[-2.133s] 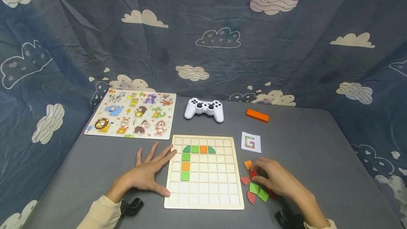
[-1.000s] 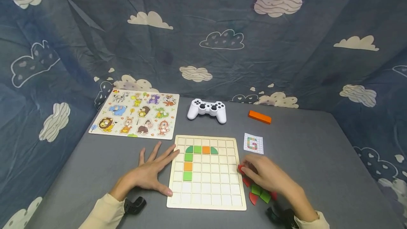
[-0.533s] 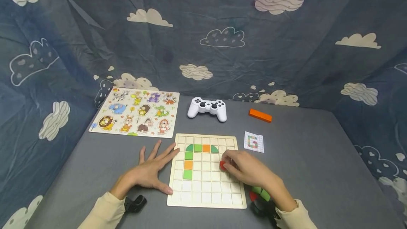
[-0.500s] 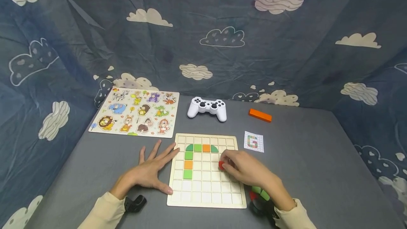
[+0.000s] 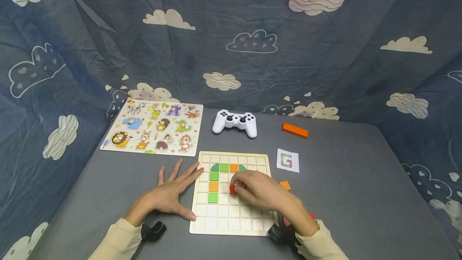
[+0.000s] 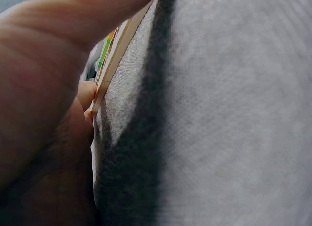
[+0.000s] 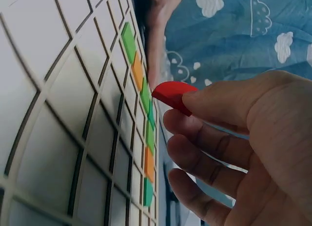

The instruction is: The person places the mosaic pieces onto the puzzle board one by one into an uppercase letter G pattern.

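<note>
Board of pale wood, ruled into square cells (image 5: pixel 218 224), is my landmark: from my remote seat I see a person's left hand (image 5: pixel 167 198) spread wide at its left edge, fingertips touching it, holding nothing. Over the board's middle, the right hand (image 5: pixel 261 189) pinches a thin red piece with a curved edge (image 7: pixel 170 93) between thumb and forefinger. Green squares (image 5: pixel 214 176), orange squares (image 5: pixel 213 187) and dark green curved pieces (image 5: pixel 215 167) fill some cells in the board's upper part. I take the step in hand as placing the red piece, with the small white printed card (image 5: pixel 287 160) right of the board as guide; next, I'd say, it needs turning to match and lowering flat, though into which cell I cannot tell
</note>
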`<act>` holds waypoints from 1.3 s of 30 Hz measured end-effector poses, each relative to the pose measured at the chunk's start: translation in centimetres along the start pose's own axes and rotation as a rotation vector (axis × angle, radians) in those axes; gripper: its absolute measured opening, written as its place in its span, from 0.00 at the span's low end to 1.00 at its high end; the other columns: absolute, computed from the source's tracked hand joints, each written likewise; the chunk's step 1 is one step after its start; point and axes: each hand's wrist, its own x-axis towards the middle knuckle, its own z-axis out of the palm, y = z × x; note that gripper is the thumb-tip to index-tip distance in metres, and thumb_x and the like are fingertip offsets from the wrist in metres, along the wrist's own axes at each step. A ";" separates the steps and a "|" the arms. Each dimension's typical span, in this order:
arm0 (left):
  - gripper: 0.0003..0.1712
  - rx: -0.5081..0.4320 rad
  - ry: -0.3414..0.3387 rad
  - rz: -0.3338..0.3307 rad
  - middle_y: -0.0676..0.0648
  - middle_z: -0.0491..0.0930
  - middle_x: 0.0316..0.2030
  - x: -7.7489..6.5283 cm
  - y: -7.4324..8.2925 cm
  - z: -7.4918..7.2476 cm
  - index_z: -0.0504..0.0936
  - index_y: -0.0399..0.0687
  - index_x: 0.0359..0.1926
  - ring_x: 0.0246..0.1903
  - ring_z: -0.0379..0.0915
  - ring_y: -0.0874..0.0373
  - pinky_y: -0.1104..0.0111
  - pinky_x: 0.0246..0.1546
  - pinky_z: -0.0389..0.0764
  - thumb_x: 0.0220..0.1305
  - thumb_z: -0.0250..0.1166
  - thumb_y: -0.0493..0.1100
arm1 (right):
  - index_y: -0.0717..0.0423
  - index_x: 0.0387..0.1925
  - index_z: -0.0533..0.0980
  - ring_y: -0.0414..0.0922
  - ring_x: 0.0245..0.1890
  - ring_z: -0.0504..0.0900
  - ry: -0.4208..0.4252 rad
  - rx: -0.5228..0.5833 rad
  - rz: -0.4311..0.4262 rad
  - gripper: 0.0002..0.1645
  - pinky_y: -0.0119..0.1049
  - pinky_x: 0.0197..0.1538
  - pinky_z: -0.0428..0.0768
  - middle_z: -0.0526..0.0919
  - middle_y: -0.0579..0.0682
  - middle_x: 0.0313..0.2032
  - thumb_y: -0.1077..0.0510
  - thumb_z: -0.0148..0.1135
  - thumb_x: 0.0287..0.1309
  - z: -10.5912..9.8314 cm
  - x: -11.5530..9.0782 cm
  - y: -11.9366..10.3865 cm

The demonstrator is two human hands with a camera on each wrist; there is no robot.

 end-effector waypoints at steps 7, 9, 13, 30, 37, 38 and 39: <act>0.73 0.006 0.004 0.011 0.49 0.38 0.81 0.0 0.1 0.0 0.49 0.58 0.80 0.76 0.18 0.31 0.26 0.59 0.17 0.38 0.78 0.71 | 0.45 0.38 0.81 0.34 0.38 0.76 0.004 -0.019 -0.035 0.04 0.32 0.46 0.79 0.81 0.36 0.36 0.55 0.61 0.68 0.5 0.5 -0.9; 0.73 0.009 0.004 0.008 0.49 0.38 0.81 -0.1 0.0 0.0 0.49 0.58 0.80 0.76 0.18 0.31 0.26 0.60 0.17 0.38 0.78 0.71 | 0.45 0.38 0.81 0.34 0.37 0.76 0.007 -0.007 -0.053 0.04 0.32 0.46 0.78 0.81 0.36 0.36 0.55 0.60 0.69 0.7 0.6 -1.2; 0.73 0.003 0.002 0.005 0.49 0.37 0.81 -0.1 -0.1 0.1 0.48 0.58 0.80 0.76 0.17 0.31 0.25 0.59 0.17 0.38 0.78 0.71 | 0.46 0.40 0.82 0.34 0.37 0.76 0.023 0.006 -0.071 0.05 0.31 0.45 0.79 0.82 0.36 0.36 0.56 0.60 0.69 0.9 1.1 -1.8; 0.72 -0.012 -0.007 0.020 0.49 0.37 0.81 0.0 -0.2 0.1 0.48 0.58 0.81 0.76 0.16 0.32 0.26 0.59 0.16 0.40 0.78 0.70 | 0.48 0.30 0.83 0.28 0.24 0.74 -0.017 0.122 -0.016 0.04 0.22 0.32 0.75 0.82 0.36 0.24 0.61 0.68 0.60 3.0 1.9 -3.2; 0.72 0.005 -0.007 0.004 0.50 0.36 0.81 0.0 -0.2 0.0 0.47 0.60 0.81 0.76 0.15 0.33 0.27 0.60 0.16 0.40 0.77 0.72 | 0.50 0.29 0.84 0.27 0.23 0.73 0.002 0.133 -0.015 0.05 0.20 0.31 0.74 0.82 0.38 0.23 0.64 0.67 0.56 3.4 1.9 -3.5; 0.72 0.002 -0.008 0.005 0.50 0.36 0.81 0.0 -0.2 0.0 0.47 0.60 0.81 0.76 0.15 0.33 0.26 0.60 0.16 0.40 0.77 0.72 | 0.50 0.29 0.84 0.27 0.22 0.72 0.003 0.135 -0.009 0.06 0.19 0.30 0.74 0.81 0.37 0.22 0.64 0.67 0.55 3.4 2.0 -3.6; 0.72 0.000 -0.007 0.007 0.49 0.37 0.81 0.0 -0.2 0.0 0.48 0.60 0.81 0.76 0.15 0.32 0.26 0.60 0.16 0.40 0.77 0.72 | 0.49 0.28 0.84 0.27 0.22 0.72 0.003 0.136 -0.003 0.06 0.19 0.29 0.73 0.80 0.36 0.22 0.64 0.67 0.55 3.5 1.9 -3.7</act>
